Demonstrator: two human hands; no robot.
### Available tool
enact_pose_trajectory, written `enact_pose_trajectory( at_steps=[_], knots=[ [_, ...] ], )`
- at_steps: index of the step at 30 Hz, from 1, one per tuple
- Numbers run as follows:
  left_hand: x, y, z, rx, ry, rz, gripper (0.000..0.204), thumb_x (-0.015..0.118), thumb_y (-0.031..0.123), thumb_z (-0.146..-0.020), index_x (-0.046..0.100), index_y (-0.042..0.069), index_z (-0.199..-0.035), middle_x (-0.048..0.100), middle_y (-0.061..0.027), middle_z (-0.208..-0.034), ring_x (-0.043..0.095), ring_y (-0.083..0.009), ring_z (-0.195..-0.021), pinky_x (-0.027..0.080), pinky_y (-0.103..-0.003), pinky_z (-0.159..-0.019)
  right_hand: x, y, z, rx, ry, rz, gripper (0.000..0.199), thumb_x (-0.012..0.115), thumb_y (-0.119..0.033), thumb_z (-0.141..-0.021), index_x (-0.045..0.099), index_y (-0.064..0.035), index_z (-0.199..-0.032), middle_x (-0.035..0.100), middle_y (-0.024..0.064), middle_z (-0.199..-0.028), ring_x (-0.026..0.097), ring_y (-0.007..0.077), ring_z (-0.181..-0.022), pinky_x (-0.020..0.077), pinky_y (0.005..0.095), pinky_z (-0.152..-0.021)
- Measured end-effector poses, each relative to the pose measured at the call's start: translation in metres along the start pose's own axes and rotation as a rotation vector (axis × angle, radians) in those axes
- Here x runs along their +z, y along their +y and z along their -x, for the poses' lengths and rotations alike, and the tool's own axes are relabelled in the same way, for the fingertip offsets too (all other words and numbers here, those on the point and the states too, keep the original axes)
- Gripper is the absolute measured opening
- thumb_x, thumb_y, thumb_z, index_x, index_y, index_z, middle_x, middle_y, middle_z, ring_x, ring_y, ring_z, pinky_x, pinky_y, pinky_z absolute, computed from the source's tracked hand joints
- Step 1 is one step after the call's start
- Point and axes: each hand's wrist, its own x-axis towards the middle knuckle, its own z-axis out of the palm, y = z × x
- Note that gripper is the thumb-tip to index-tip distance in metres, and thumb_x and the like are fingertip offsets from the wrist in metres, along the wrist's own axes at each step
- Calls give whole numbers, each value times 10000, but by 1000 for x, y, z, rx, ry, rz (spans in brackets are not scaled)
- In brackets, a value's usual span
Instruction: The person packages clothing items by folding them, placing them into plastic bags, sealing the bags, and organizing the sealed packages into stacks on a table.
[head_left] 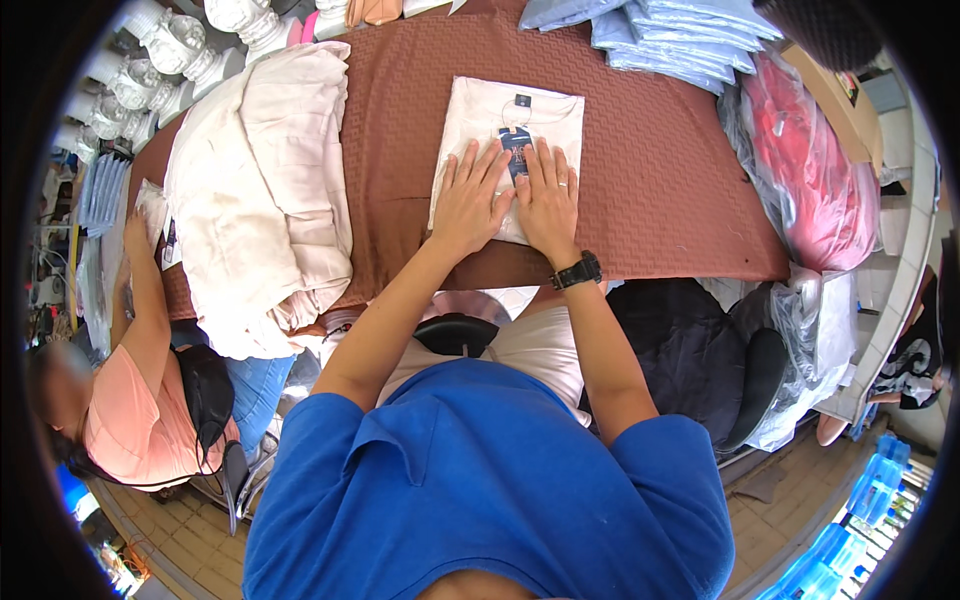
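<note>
A folded cream shirt [470, 112] in a clear plastic bag lies flat on the brown tablecloth [660, 190] in front of me. A dark blue tag [514, 140] shows through at its middle, with a small dark label at the neck. My left hand [472, 203] rests flat on the left half of the package, fingers stretched out. Beside it my right hand [548, 203] lies the same way on the right half, thumbs close together. Both palms hide the lower part of the shirt. A black watch is on my right wrist.
To the left lies a big pile of cream garments [265, 190]. Bagged light blue shirts [680, 40] are stacked at the far right, near a plastic bag of red cloth [810, 160]. A person in a pink top [135, 410] sits at the left, reaching to the table.
</note>
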Motion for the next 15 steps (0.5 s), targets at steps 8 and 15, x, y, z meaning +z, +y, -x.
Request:
enact_pose_trajectory(
  at_steps=[8, 15],
  knots=[
    [-1, -51, -85, -20, 103, 7, 504, 452, 309, -1046, 434, 74, -1491, 363, -107, -1603, 287, -319, -1500, 192, -527, -1225, -4, 58, -78, -18, 50, -67, 530, 451, -340, -1047, 432, -76, -1507, 347, 135, -1611, 286, 383, -1489, 245, 561, -1192],
    [25, -69, -83, -108, -16, -77, 643, 327, 477, -1058, 308, 99, -1578, 248, -93, -1661, 178, -321, -1541, 122, -513, -1246, 24, 75, -80, 4, -46, 56, 570, 371, -435, -1059, 400, -117, -1531, 282, 101, -1646, 224, 324, -1526, 197, 537, -1223]
  ],
)
